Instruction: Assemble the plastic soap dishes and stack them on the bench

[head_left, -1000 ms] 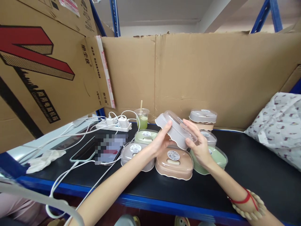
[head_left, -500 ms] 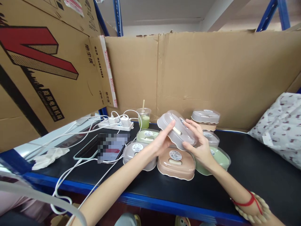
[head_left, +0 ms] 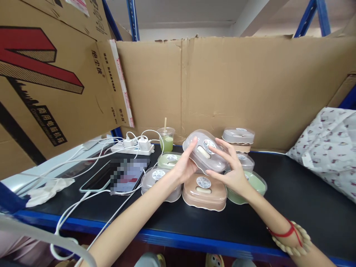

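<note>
Both hands hold a grey-purple lidded plastic box (head_left: 198, 157) with a clear scalloped lid, a round sticker and a cream tab. It is tilted above the other boxes. My left hand (head_left: 185, 165) grips its left side, thumb on the lid. My right hand (head_left: 233, 172) is at its right end, a fingertip by the sticker and the thumb at the lower edge. Below stand a peach box (head_left: 204, 196), a grey box (head_left: 164, 189), a small green box (head_left: 167, 159) and a larger green box (head_left: 256, 187). Behind my right hand, a grey box (head_left: 238, 136) sits stacked on a peach one.
Two phones (head_left: 96, 178) and white charging cables lie at left, near a power strip (head_left: 144, 148). A cup of green drink (head_left: 167, 142) stands behind. Crumpled tissue (head_left: 50, 191) lies far left. Cardboard (head_left: 236, 85) walls the back of the black shelf; a patterned bag (head_left: 330, 152) is at right.
The held box has turned so its sticker faces me more, and my right fingers have shifted onto the lid near it. The whole view has moved slightly.
</note>
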`<state>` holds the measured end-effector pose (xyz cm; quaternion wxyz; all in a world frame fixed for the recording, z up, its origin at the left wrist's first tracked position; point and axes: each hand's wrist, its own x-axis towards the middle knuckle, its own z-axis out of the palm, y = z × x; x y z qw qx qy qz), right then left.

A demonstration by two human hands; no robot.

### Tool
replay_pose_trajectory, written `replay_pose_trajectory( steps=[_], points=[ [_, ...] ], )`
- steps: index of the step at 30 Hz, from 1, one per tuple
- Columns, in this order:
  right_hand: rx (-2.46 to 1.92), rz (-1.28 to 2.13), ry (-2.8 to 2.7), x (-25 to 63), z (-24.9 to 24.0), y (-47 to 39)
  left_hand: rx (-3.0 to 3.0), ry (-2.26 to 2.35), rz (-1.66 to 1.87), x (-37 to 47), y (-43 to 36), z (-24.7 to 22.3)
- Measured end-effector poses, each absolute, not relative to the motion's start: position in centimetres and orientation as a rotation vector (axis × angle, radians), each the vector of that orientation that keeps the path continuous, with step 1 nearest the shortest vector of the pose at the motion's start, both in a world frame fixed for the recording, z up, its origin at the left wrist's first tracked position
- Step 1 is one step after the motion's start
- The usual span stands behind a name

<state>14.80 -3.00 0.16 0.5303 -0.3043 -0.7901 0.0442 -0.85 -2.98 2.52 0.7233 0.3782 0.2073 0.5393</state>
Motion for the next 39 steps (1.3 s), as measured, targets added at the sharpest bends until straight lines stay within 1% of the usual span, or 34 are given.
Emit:
replay_pose_trajectory(
  steps=[4, 8, 10, 15, 18, 25, 29, 32, 39],
  points=[
    [-0.698, 0.069, -1.921, 15.0, 0.1, -2.8, 0.828, 0.499, 1.202, -0.8, -2.8, 2.3],
    [-0.691, 0.144, -1.88, 15.0, 0.0, -2.7, 0.849, 0.517, 1.236, -0.8, -2.8, 2.1],
    [-0.696, 0.269, -1.801, 14.9, 0.0, -2.7, 0.881, 0.5, 1.251, -0.8, -2.9, 2.1],
    [-0.777, 0.73, -1.518, 14.1, 0.0, -2.7, 1.013, 0.49, 1.245, -0.7, -3.1, 2.2],
    [-0.765, 0.875, -1.441, 14.1, 0.3, -2.6, 1.105, 0.595, 1.298, -0.8, -2.9, 2.3],
    [-0.713, 0.667, -1.46, 15.4, 1.3, -2.2, 1.273, 0.792, 1.424, -1.4, -2.3, 2.6],
    [-0.685, 0.635, -1.482, 15.7, 1.5, -2.2, 1.43, 0.766, 1.536, -1.7, -2.3, 2.9],
    [-0.705, 0.638, -1.48, 15.8, 1.6, -2.1, 1.504, 0.744, 1.54, -1.8, -2.3, 2.9],
    [-0.706, 0.737, -1.369, 15.9, 1.3, -1.7, 1.548, 0.733, 1.682, -1.1, -2.0, 1.9]
  ],
)
